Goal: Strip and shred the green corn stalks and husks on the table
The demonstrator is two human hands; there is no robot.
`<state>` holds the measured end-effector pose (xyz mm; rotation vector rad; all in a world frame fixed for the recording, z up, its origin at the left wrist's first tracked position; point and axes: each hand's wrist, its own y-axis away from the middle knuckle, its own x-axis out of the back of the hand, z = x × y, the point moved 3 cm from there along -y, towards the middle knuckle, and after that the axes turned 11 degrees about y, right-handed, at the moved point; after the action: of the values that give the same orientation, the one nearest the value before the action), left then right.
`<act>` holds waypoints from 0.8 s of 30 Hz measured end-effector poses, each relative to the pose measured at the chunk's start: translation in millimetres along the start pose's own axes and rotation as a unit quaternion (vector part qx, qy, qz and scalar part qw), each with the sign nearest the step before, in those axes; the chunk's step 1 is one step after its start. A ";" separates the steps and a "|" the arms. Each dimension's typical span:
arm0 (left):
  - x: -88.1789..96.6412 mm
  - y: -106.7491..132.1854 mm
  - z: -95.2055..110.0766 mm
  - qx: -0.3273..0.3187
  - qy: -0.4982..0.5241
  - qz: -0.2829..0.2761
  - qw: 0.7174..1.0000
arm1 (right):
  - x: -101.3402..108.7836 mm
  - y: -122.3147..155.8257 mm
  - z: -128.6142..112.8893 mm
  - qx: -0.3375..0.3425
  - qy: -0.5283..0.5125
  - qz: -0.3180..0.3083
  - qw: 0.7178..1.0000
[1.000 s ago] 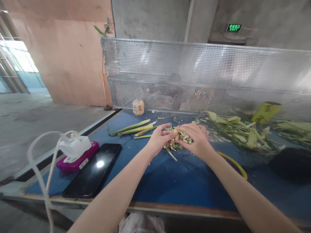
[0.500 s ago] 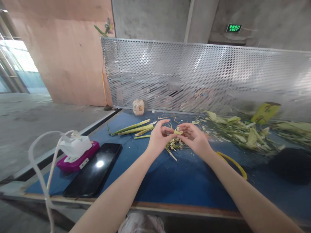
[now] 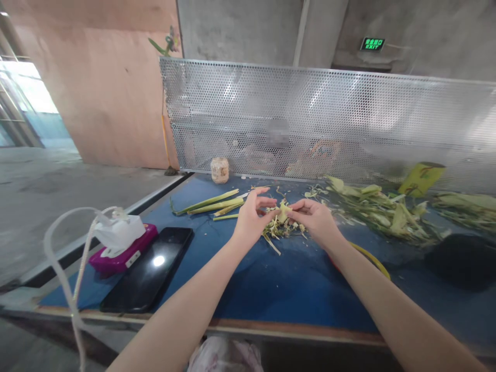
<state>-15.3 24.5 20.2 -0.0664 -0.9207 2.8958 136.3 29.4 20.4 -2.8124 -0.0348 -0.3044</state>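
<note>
A small pale yellow-green piece of leaf (image 3: 284, 212) is held up between my two hands. My right hand (image 3: 314, 219) pinches it between thumb and fingertips from the right. My left hand (image 3: 253, 214) grips its left edge with the thumb and a finger, the other fingers curled loosely above. Right below and behind the hands lies a heap of small yellow-green plant scraps (image 3: 277, 240), partly hidden by them. Several long pale green stalks (image 3: 213, 205) lie to the left of my left hand.
A black phone (image 3: 149, 271) and a purple power strip (image 3: 124, 253) with a white plug and cables occupy the left side. A pale jar-like object (image 3: 220, 170) stands by the perforated metal panel (image 3: 248, 113). Wilted green leaves (image 3: 382, 209), a yellow loop (image 3: 370, 258) and a dark object (image 3: 461, 261) lie right.
The piece of leaf has opened out and hangs flatter between the fingers. My right hand has shifted slightly right and down, its fingers drawn closer together.
</note>
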 end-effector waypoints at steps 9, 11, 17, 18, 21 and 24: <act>-12.9 11.0 6.0 -0.042 -0.192 -0.087 0.977 | -3.3 0.9 4.1 -0.039 -0.036 0.009 0.999; -11.6 10.8 5.1 -0.027 -0.186 -0.082 0.979 | -2.1 0.6 2.3 -0.035 -0.008 0.008 0.999; -13.1 10.5 6.5 -0.047 -0.181 -0.083 0.979 | 1.3 -0.7 3.8 -0.043 0.064 0.030 0.997; -14.2 10.6 6.2 -0.049 -0.185 -0.088 0.977 | 0.2 -0.4 5.0 -0.044 0.070 0.025 0.996; -14.7 9.6 5.2 -0.044 -0.196 -0.086 0.976 | -1.8 0.1 7.9 -0.027 0.119 0.019 0.992; -11.0 7.6 5.5 -0.037 -0.204 -0.069 0.976 | 1.8 -0.2 4.8 0.074 0.215 0.057 0.972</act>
<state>-5.4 14.0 20.4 0.5843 -1.0395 2.7916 139.0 31.0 16.4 -2.5300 0.1905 -0.8372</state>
